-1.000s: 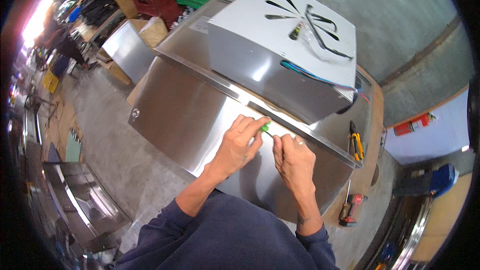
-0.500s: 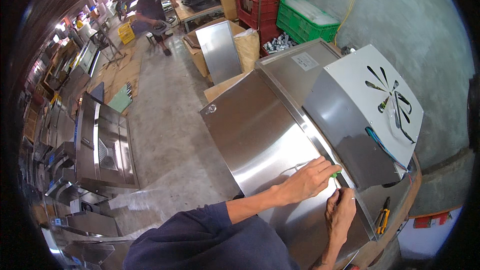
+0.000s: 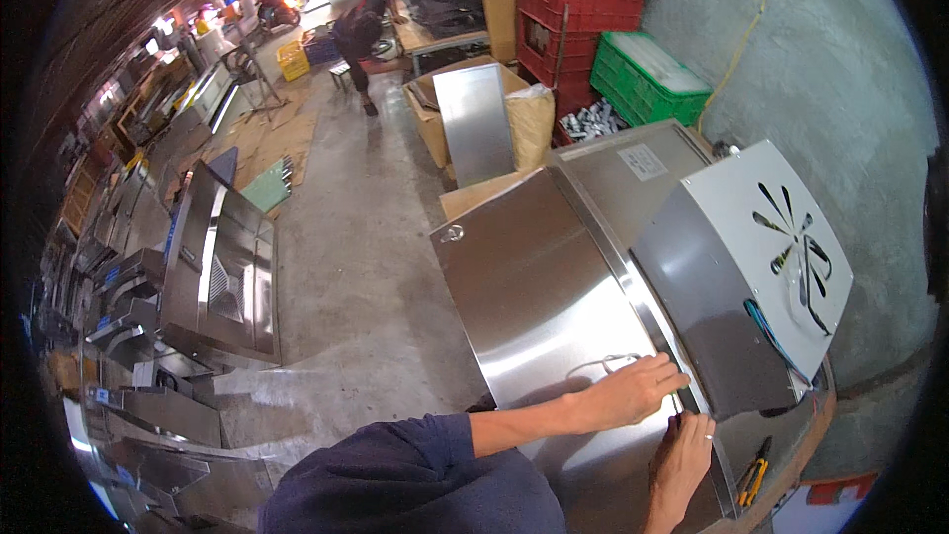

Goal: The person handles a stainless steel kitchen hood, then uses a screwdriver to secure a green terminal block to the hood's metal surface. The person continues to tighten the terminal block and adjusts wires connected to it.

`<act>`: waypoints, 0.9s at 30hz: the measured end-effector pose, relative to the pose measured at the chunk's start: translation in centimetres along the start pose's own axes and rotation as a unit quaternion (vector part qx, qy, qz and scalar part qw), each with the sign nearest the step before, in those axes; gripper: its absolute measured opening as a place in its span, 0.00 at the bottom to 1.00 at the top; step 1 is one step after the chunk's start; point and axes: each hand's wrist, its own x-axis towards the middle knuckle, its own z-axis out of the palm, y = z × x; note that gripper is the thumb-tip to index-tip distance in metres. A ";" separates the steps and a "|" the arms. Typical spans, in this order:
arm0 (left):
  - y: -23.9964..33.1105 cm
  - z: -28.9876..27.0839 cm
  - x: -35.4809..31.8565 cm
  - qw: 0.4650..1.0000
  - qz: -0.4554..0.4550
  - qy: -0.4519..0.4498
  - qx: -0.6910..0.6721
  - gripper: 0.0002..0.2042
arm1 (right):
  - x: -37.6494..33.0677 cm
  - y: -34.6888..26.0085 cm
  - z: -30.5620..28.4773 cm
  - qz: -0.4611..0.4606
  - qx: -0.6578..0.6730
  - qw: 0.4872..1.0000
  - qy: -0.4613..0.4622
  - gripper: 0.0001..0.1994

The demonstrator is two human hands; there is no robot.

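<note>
Over the brushed stainless-steel panel (image 3: 539,297) of a large metal unit, my left hand (image 3: 638,391) has its fingers closed by the raised metal edge. Whatever it pinches is hidden. Just below and nearer me, my right hand (image 3: 682,460), with a ring on one finger, is curled beside the same edge; what it grips does not show. A thin grey cord (image 3: 590,366) loops on the panel behind my left hand. Beyond the edge stands a grey box-shaped housing (image 3: 682,272) with a white slotted cover (image 3: 751,203) and a blue cable (image 3: 766,336).
Pliers with yellow handles (image 3: 754,480) lie near the right-hand edge. Behind the unit are a green crate (image 3: 647,84), red crates (image 3: 578,0) and a leaning metal sheet (image 3: 474,124). Metal hoods (image 3: 222,277) stand to the left. A person (image 3: 361,40) bends in the aisle.
The view has shifted, so the scene sits lower and further right. A green thing at my left fingertips no longer shows clearly. The distant person now bends over further.
</note>
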 end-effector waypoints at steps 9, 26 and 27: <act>-0.1 -0.2 -0.3 0.999 0.018 0.012 -0.025 0.20 | -0.7 1.3 2.2 0.037 0.096 0.994 0.048 0.07; 0.2 0.9 0.1 0.999 0.036 0.029 0.003 0.18 | -0.2 -0.8 -1.3 0.027 0.029 0.999 0.027 0.08; 0.1 1.1 0.2 0.999 0.040 0.030 0.003 0.18 | -0.3 -0.5 -0.8 0.026 0.037 0.999 0.030 0.08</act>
